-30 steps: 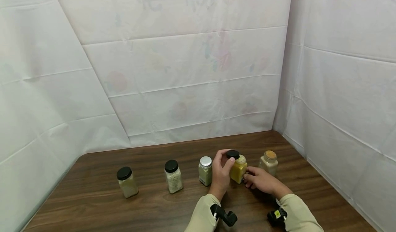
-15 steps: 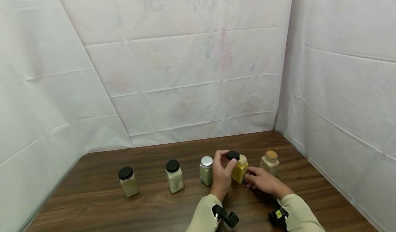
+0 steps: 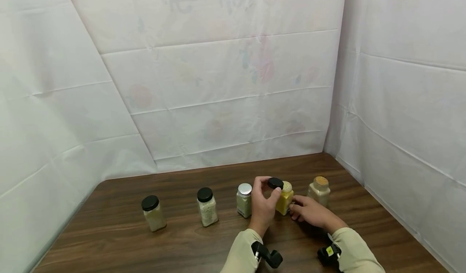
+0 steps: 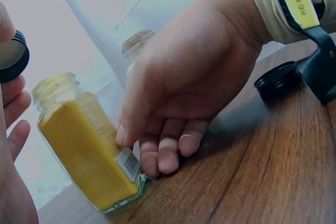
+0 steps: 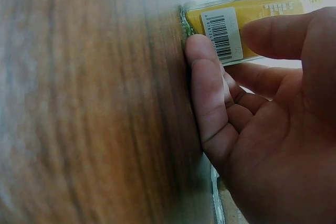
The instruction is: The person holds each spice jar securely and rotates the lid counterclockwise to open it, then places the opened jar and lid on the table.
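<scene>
Beside the yellow spice jar (image 3: 284, 202), my left hand (image 3: 263, 208) holds a black lid (image 3: 275, 183) between thumb and fingers. The lid is raised and tilted, level with the jar's top and apart from it in the left wrist view. A pale perforated shaker top (image 3: 287, 187) covers the jar's mouth. My right hand (image 3: 314, 214) holds the jar low down, with its thumb (image 5: 275, 36) beside the barcode label (image 5: 222, 34) and its other fingers near the tabletop. The jar stands upright on the table.
Behind my right hand stands an orange-topped jar (image 3: 319, 192). To the left are a silver-lidded jar (image 3: 244, 202) and two black-lidded jars (image 3: 208, 212) (image 3: 154, 216). A black round cap (image 4: 276, 81) lies near the right wrist mount. White cloth walls (image 3: 233, 83) border the wooden table (image 3: 182, 248).
Both hands keep nearly the same pose on the lid and the yellow spice jar. The whole head view has shifted slightly, moving everything a little to the right.
</scene>
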### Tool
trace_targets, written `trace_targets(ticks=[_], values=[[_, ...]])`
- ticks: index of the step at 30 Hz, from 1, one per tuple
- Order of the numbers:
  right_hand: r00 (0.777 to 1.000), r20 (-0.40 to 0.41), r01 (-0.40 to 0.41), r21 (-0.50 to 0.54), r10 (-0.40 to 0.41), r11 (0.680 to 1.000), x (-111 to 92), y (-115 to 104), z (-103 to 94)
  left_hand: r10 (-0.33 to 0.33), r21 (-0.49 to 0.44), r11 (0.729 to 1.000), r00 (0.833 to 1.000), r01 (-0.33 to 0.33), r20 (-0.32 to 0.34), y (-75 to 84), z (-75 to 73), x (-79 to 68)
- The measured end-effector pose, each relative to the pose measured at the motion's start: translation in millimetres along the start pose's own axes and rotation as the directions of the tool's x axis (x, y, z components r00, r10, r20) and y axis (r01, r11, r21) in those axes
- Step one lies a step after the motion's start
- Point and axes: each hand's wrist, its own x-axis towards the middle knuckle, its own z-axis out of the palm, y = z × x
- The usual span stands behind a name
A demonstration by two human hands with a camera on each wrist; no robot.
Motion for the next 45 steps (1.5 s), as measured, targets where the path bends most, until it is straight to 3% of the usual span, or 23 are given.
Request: trace_targets(ticks=[6,12,20,25,28,35,45], values=[[0.999,0.031,-0.007,0.001,0.007,1.0,-0.8,1.5,-1.9,0.017,0.159,0.987,0.999,-0.024,0.043,5.1,-3.6,-11.8],[1.0,0.01,0.012,-0.022,-0.012,1.0,-0.5,-0.1,-4.3,0.083,0.26,0.96,0.992,-0.105,0.094,10.8,-7.2,-12.3],[0.999,0.031,0.021,0.007,-0.021,1.0,2.8,-1.4,-1.1,0.12,0.374,0.905,0.966,-0.201,0.229,18.2,-20.5,-16.4],[0.999,0.03,0.015,0.003,-0.015,1.0,3.8,0.4,-1.9,0.075,0.436,0.878,0.957,-0.196,0.281,21.8,-27.5,-19.3],[1.0,0.023,0.002,0.003,-0.002,1.0,2.2,0.5,-2.2,0.05,0.472,0.855,0.94,-0.215,0.338,23.8,-32.1,-20.8],[1.0,0.018,0.025,-0.019,-0.025,0.999,2.4,-1.2,-2.2,0.046,0.572,0.762,0.906,-0.304,0.42,26.9,-39.1,-19.1],[0.999,0.023,0.024,-0.013,-0.024,1.0,-0.2,-1.4,-3.2,-0.064,0.616,0.725,0.86,-0.31,0.507,28.4,-36.4,-22.2]])
